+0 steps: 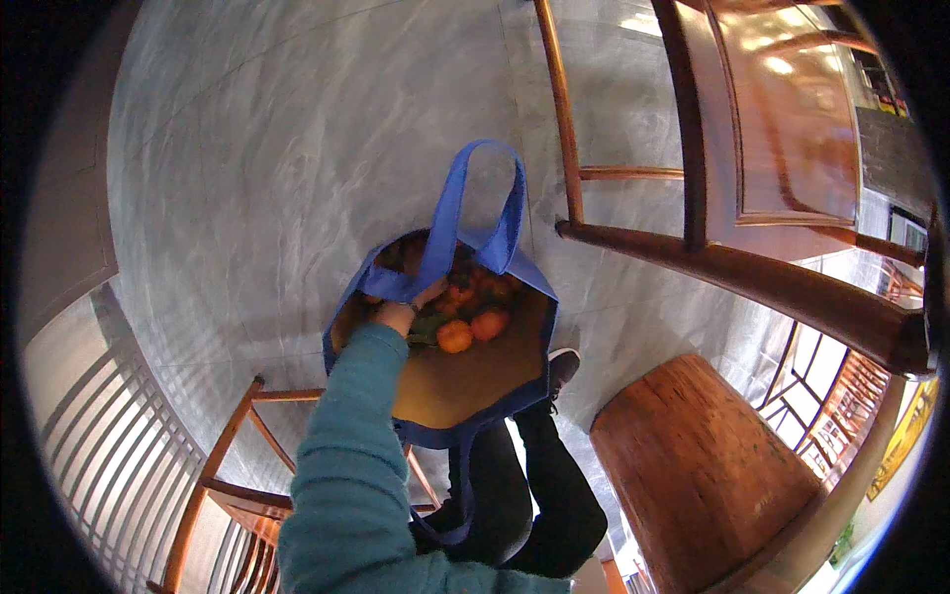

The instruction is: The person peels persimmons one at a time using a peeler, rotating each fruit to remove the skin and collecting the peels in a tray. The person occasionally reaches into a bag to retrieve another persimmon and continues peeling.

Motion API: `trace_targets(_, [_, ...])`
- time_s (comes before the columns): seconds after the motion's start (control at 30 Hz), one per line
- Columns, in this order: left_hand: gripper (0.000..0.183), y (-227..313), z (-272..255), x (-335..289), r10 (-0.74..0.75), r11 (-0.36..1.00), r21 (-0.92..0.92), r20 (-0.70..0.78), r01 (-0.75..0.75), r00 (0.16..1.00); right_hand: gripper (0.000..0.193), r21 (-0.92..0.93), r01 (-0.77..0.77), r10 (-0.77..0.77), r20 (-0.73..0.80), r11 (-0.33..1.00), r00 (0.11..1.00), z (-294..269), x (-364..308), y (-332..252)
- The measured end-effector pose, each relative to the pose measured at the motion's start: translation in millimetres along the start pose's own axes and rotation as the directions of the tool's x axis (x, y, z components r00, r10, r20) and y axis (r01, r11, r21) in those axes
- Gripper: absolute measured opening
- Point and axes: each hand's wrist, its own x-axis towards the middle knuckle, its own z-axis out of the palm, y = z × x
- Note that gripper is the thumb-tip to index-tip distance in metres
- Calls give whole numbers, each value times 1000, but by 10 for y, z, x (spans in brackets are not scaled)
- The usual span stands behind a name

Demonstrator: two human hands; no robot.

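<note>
My left hand [398, 315] reaches down into a blue shopping bag [542, 282] with a tan inside, at the end of a teal sleeve. One blue bag handle [450, 198] stands up and crosses over the hand, and the other handle hangs toward my legs. Several small orange citrus fruits [455, 336] with green leaves lie in the bag next to the hand. Most of my fingers are hidden behind the handle and in the shadow, so their grip does not show. My right hand is out of the picture.
A polished wooden chair [693, 148] stands at the upper right, a wooden stump-like seat [708, 470] at the lower right. Another wooden chair [226, 450] is at the lower left. My dark-trousered legs [564, 485] are below the bag, above a grey marbled floor [297, 148].
</note>
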Motion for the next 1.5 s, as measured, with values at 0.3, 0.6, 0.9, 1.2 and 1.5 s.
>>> trace_targets(0.3, [22, -26, 724, 721, -127, 988, 76, -114, 136, 985, 33, -62, -8, 10, 29, 998, 1000, -106, 73, 48])
trace_targets(0.6, [38, -380, 951, 523, 12, 996, -86, -240, -34, 971, 37, -81, 30, -29, 10, 996, 1000, -106, -20, 150])
trace_targets(0.9, [32, 672, -467, -941, -21, 34, -982, 185, 186, 983, 42, -80, 338, -347, -167, 938, 923, 216, -435, 288])
trace_targets(1.2, [36, 2045, -1342, -3066, 622, -6, -1000, -28, -30, 782, 43, -195, 634, -598, -611, 748, 518, 557, -695, -87])
trace_targets(1.5, [36, 3985, -753, -5359, 845, 282, -906, 77, -317, 529, 76, 21, 840, -118, -988, 542, 100, 1305, -1336, 522])
